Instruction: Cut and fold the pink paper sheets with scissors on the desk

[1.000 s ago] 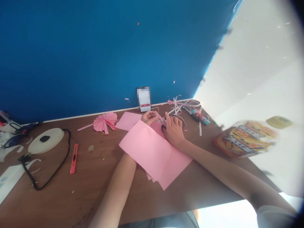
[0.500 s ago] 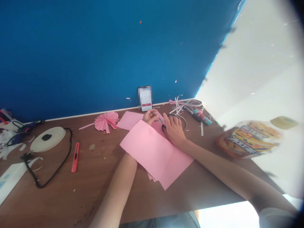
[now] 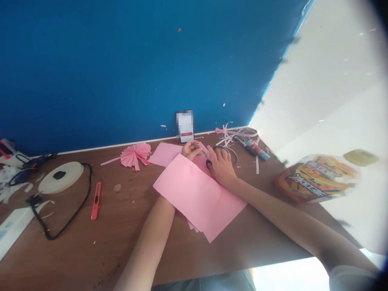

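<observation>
A stack of pink paper sheets (image 3: 198, 196) lies on the brown table (image 3: 121, 238) and covers part of my left forearm. Beyond the far edge of the stack my left hand (image 3: 190, 148) is closed, pinching a small pink paper piece. My right hand (image 3: 222, 165) is closed round the black handles of scissors (image 3: 208, 162), whose blades point toward the left hand. Both hands work close together near the blue wall.
A folded pink paper fan (image 3: 135, 155) and another pink sheet (image 3: 165, 154) lie left of the hands. A red box cutter (image 3: 96, 200), a white round device (image 3: 60, 177) with a black cable, paper strips and pens (image 3: 253, 147), and a snack bag (image 3: 318, 178) surround them.
The view has shifted slightly. Both hands stay at the same spot, with only small finger movement around the scissors.
</observation>
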Available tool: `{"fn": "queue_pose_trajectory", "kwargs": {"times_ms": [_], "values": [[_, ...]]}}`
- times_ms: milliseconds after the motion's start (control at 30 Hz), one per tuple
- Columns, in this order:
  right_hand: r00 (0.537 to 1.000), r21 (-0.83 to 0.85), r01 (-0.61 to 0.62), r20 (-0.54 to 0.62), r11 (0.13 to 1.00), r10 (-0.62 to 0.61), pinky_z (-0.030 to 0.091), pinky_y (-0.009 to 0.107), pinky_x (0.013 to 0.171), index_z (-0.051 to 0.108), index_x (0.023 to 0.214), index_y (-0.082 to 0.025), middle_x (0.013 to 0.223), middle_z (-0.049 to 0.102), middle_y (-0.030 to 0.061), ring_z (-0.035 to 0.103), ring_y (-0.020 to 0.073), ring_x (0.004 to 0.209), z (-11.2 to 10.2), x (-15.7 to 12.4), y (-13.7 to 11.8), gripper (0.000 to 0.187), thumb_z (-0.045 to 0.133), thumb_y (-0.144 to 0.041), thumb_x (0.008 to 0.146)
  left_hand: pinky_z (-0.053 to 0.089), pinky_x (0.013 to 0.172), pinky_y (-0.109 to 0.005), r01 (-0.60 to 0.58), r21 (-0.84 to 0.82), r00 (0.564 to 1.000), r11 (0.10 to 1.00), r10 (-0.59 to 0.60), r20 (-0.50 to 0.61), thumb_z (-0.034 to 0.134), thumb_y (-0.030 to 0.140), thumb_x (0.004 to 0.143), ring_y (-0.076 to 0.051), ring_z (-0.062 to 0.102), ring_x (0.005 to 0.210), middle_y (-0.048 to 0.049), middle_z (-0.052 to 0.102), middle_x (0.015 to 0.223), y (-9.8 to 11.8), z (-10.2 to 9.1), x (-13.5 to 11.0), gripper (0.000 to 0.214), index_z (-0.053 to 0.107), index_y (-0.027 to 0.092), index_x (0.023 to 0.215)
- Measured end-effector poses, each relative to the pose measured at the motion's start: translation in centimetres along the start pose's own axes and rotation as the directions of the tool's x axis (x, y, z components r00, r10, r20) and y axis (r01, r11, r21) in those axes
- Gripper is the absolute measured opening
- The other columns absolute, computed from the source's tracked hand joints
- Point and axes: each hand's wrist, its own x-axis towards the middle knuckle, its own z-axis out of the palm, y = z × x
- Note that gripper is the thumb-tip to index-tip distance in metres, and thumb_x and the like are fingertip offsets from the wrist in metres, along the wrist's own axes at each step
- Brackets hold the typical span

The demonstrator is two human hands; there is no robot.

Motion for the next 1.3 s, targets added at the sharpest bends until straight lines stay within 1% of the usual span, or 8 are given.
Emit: {"fn": "queue_pose_trajectory", "kwargs": {"times_ms": [133,267,500,600,733,967,1167,1300], "values": [[1.0,-0.014,0.01,-0.005,1.0,-0.011,0.035,0.044,0.088,0.028,0.145,-0.011,0.115,0.05,0.0172,0.038,0.0329,0.109,0.0,0.0,0.0,0.06,0.041,-0.02,0.088,0.053,0.078,-0.036,-0.004,0.02,1.0,1.0,0.004,0.01,0.082,0.026,0.057,-0.02,0.064,0.082,-0.0036,0.063,0.075,0.5,0.1,-0.3,0.04,0.057,0.017,0.086],[1.0,-0.028,0.026,-0.001,0.999,-0.026,0.035,0.044,0.088,0.025,0.147,-0.012,0.118,0.048,0.0178,0.037,0.0332,0.111,0.1,0.1,0.0,0.061,0.04,-0.02,0.088,0.054,0.078,-0.035,-0.004,0.022,1.0,1.0,0.004,0.003,0.081,0.025,0.06,-0.018,0.063,0.081,-0.0024,0.062,0.075,0.8,0.2,-0.5,0.045,0.057,0.018,0.097],[0.998,-0.03,0.065,0.008,0.997,-0.065,0.036,0.043,0.088,0.022,0.148,-0.014,0.123,0.047,0.0174,0.037,0.0325,0.112,-0.2,0.1,-0.1,0.064,0.041,-0.017,0.087,0.054,0.075,-0.034,0.011,0.028,0.999,1.0,-0.01,-0.043,0.06,0.031,0.086,-0.015,0.061,0.086,-0.0067,0.061,0.097,1.0,0.6,-0.8,0.03,0.056,0.012,0.109],[0.999,-0.002,0.045,0.008,0.999,-0.045,0.036,0.043,0.087,0.023,0.147,-0.013,0.123,0.048,0.0174,0.037,0.0327,0.112,-0.1,0.1,-0.1,0.065,0.042,-0.018,0.086,0.054,0.076,-0.034,0.012,0.034,0.997,0.999,-0.009,-0.073,0.054,0.033,0.09,-0.016,0.06,0.089,-0.0083,0.06,0.105,1.2,0.4,-0.8,0.031,0.056,0.012,0.112],[1.0,0.106,0.009,0.007,0.994,-0.01,0.035,0.043,0.089,0.025,0.146,-0.012,0.121,0.049,0.0167,0.037,0.0324,0.112,0.4,0.1,0.2,0.066,0.045,-0.021,0.083,0.053,0.077,-0.034,-0.005,0.029,0.989,1.0,0.01,-0.149,0.053,0.034,0.09,-0.015,0.06,0.09,-0.0084,0.06,0.107,1.6,-0.7,-0.4,0.031,0.056,0.013,0.114],[0.988,0.292,-0.148,-0.005,0.945,0.156,0.034,0.046,0.095,0.029,0.143,-0.013,0.117,0.051,0.0147,0.04,0.0312,0.109,2.0,0.5,1.4,0.07,0.05,-0.023,0.077,0.053,0.076,-0.033,-0.041,0.012,0.965,0.999,0.043,-0.257,0.051,0.036,0.091,-0.014,0.06,0.087,-0.0084,0.061,0.104,2.3,-2.8,0.6,0.031,0.058,0.013,0.11],[0.987,0.342,-0.15,-0.006,0.928,0.161,0.034,0.047,0.095,0.032,0.142,-0.012,0.117,0.053,0.0153,0.041,0.0323,0.11,2.1,0.6,1.7,0.068,0.05,-0.025,0.078,0.053,0.081,-0.034,-0.069,-0.018,0.957,0.997,0.061,-0.283,0.05,0.04,0.091,-0.016,0.062,0.093,-0.0086,0.065,0.106,1.1,-3.7,1.2,0.032,0.061,0.015,0.108],[0.991,0.364,-0.121,-0.01,0.923,0.134,0.033,0.047,0.095,0.038,0.138,-0.012,0.117,0.054,0.0154,0.042,0.0323,0.11,2.1,0.6,1.7,0.063,0.05,-0.025,0.078,0.05,0.089,-0.029,-0.087,-0.094,0.947,0.992,0.054,-0.315,0.045,0.03,0.092,-0.014,0.058,0.113,-0.0031,0.06,0.126,0.1,-4.3,1.8,0.026,0.06,0.025,0.112]]}}
